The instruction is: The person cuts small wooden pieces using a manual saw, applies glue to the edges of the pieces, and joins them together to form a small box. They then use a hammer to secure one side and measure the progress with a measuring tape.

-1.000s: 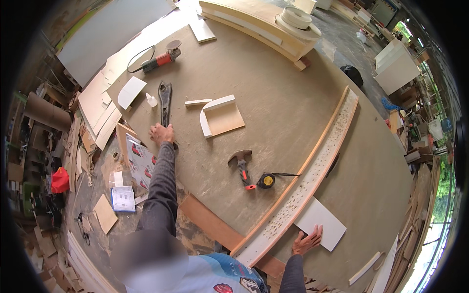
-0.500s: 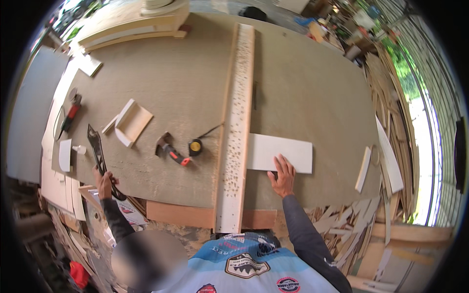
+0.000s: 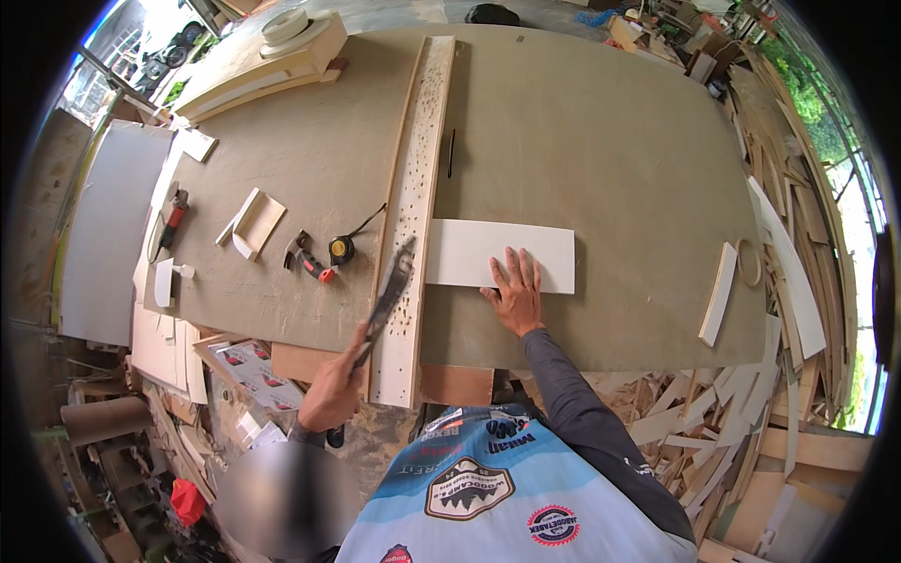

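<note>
My left hand (image 3: 330, 389) is closed round the lower end of a long black tool (image 3: 387, 293); its exact kind is unclear. The tool points away from me and slants over a long pale strip (image 3: 410, 188) with many small holes or specks along its face and raised edges. Lying flat with fingers spread, my right hand (image 3: 516, 296) rests on the near part of a white rectangular board (image 3: 469, 253). The board's left end meets the strip's right edge.
Left of the strip lie a tape measure (image 3: 342, 250), a hammer (image 3: 308, 258), a small open wooden box piece (image 3: 258, 223) and a red-and-black angle grinder (image 3: 174, 220). A curved wooden piece (image 3: 267, 70) stands far left. Offcuts (image 3: 694, 422) are heaped at the right.
My left hand has swung the black tool from the table's left side rightward to the strip. My right hand stays on the white board. The whole view has shifted.
</note>
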Action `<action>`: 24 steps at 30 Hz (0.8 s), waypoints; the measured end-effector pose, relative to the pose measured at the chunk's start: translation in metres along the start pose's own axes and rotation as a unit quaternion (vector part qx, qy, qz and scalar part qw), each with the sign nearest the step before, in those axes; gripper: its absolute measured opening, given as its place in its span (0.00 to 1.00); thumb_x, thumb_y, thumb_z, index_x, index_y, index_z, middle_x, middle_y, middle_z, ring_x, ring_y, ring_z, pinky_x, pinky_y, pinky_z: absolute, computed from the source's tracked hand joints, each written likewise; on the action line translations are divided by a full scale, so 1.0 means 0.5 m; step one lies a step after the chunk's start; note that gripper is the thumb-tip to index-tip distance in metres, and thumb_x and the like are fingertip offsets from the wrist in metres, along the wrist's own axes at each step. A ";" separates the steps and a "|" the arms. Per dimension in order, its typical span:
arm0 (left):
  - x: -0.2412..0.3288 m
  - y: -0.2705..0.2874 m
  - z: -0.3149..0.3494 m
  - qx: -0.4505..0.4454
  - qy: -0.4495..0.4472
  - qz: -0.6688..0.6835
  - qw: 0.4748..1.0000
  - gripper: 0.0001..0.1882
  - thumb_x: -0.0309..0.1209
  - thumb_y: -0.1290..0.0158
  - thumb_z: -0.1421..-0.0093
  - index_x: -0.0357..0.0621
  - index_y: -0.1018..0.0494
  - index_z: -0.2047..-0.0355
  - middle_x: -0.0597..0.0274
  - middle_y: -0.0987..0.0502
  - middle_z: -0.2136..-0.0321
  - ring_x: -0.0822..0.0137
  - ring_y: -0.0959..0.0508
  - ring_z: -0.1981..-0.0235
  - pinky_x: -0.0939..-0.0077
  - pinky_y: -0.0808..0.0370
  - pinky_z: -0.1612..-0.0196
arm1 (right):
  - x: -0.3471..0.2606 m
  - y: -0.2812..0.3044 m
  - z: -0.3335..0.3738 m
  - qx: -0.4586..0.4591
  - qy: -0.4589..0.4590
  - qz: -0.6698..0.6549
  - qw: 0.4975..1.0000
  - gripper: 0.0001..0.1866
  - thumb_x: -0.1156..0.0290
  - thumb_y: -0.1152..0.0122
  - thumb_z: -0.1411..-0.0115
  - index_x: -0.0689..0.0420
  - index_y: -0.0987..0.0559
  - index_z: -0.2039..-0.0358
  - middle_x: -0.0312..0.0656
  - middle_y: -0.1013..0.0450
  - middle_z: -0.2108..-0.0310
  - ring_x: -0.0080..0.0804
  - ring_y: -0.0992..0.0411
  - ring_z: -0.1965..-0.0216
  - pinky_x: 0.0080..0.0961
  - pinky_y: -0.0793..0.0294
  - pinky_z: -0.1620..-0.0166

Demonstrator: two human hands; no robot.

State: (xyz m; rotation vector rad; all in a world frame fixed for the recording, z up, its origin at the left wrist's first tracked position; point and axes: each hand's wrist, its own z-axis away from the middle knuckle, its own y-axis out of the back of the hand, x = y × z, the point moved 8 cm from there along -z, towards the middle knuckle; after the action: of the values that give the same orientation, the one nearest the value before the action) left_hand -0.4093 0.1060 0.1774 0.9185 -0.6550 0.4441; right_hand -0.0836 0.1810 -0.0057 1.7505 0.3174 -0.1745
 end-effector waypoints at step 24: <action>0.019 -0.177 -0.216 0.004 -0.006 -0.247 0.969 0.48 0.20 0.55 0.42 0.39 0.66 0.24 0.40 0.23 0.83 0.46 0.21 0.85 0.51 0.19 0.74 | -0.005 0.001 -0.045 0.013 0.005 -0.025 1.000 0.37 0.39 0.52 0.32 0.44 0.34 0.28 0.46 0.53 0.22 0.54 0.63 0.22 0.64 0.68 0.25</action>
State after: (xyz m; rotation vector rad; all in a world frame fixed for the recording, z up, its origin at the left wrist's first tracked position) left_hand -0.3131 0.1493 0.0853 1.0528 -0.4131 -0.0039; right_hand -0.0870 0.2025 0.0002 1.7715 0.3673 -0.2064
